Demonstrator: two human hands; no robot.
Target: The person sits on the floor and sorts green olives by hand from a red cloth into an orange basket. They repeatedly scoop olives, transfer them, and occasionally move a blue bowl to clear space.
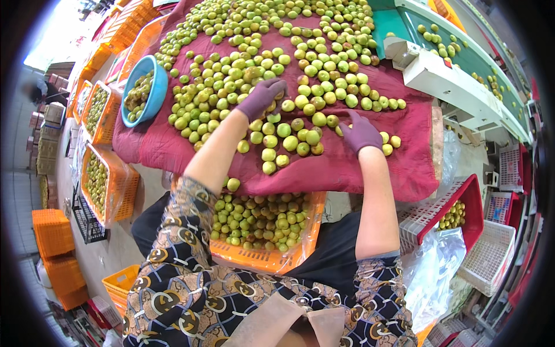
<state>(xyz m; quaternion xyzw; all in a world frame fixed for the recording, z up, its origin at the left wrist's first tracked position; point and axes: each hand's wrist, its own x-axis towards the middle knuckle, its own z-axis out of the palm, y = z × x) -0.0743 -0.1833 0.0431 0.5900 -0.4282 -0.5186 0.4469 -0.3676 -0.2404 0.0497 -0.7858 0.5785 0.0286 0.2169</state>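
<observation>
Small round green and brown fruits (291, 143), which look like jujubes, lie loose over a dark red cloth (334, 167) on the table before me. My left hand (262, 99), in a purple glove, is over the middle of the fruits with its fingers curled down. Fruit shows right under those fingertips, but whether any is gripped is hidden. To the right, my right hand (362, 133), gloved alike, rests low over the cloth. Its thumb and fingers are spread, touching or nearly touching a fruit at their tips. An orange crate (260, 260) full of the fruits stands between my knees.
A blue basin (161, 93) with browner fruits sits on the table's left. Orange crates (123, 182) of fruits stand beyond that side. A green conveyor (459, 58) with white housing runs at the upper right. Red-and-white crates (475, 212) stand at right. A person (41, 91) is far left.
</observation>
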